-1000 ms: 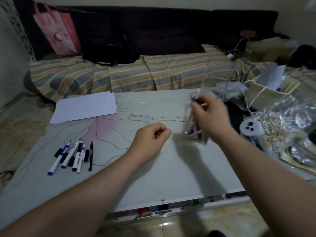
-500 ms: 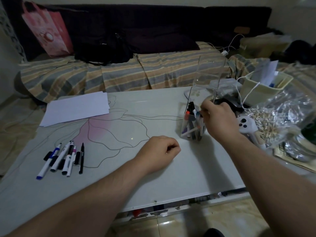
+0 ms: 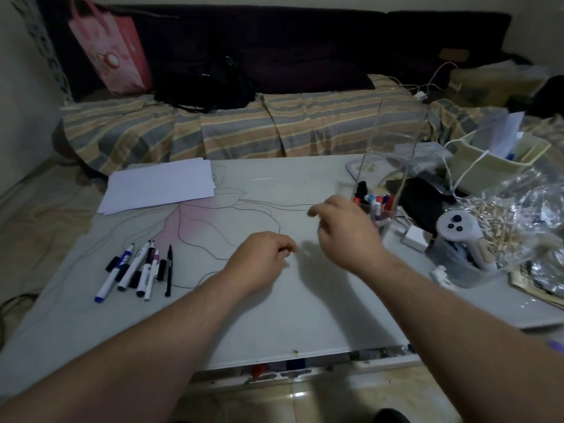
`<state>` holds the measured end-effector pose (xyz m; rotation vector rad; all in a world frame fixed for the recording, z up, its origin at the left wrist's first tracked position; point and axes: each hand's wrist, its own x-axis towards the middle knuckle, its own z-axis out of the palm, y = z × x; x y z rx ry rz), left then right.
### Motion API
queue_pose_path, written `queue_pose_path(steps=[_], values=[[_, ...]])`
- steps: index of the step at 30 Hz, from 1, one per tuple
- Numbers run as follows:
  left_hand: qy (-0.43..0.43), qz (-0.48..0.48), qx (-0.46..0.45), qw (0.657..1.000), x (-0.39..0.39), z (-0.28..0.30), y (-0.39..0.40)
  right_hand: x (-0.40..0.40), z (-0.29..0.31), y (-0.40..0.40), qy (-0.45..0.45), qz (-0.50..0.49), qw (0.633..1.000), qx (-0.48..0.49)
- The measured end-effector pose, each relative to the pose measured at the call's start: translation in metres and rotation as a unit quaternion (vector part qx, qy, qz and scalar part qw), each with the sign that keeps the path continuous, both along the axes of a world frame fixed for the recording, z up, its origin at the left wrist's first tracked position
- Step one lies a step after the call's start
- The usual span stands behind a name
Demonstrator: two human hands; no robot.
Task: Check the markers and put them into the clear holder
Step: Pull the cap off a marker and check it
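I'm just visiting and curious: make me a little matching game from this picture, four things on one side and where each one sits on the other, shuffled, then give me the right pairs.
Things
1. loose markers
2. clear holder
3. sheets of paper
4. pink bag

Places
A. on the striped sofa cover, far left
B. standing on the table just beyond the right hand
C. lying in a bunch on the table, to the left of the left hand
D. flat on the far left part of the table

Pairs: 1-C, 2-B, 3-D, 4-A
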<state>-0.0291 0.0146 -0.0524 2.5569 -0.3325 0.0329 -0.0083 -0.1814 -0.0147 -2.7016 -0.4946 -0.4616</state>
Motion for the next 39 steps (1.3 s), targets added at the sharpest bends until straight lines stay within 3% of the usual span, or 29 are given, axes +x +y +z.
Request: queue_pose_path(steps=[6, 12, 20, 27, 31, 34, 39], values=[[-0.025, 0.155, 0.107, 0.982, -0.004, -0.009, 0.101, -0.024, -0.043, 0.097, 0.16, 0.165, 0.97, -0.072], [-0.016, 0.303, 0.171, 0.937, -0.022, -0.016, 0.198, -0.038, -0.063, 0.178, 0.2, 0.248, 0.941, -0.11], [0.0, 0.253, 0.262, 0.931, -0.027, -0.026, 0.215, -0.05, -0.075, 0.223, 0.181, 0.263, 0.92, -0.228], [0.023, 0.205, 0.258, 0.944, -0.025, -0.035, 0.193, -0.04, -0.056, 0.206, 0.193, 0.125, 0.95, -0.209], [0.088, 0.151, 0.204, 0.963, -0.019, -0.032, 0.183, -0.023, -0.047, 0.173, 0.244, 0.058, 0.949, -0.19], [0.065, 0.117, 0.143, 0.981, -0.019, -0.026, 0.165, -0.015, -0.035, 0.143, 0.325, 0.026, 0.934, -0.146], [0.075, 0.108, -0.141, 0.981, -0.026, -0.014, 0.135, -0.012, -0.021, 0.096, 0.467, -0.009, 0.884, -0.016]])
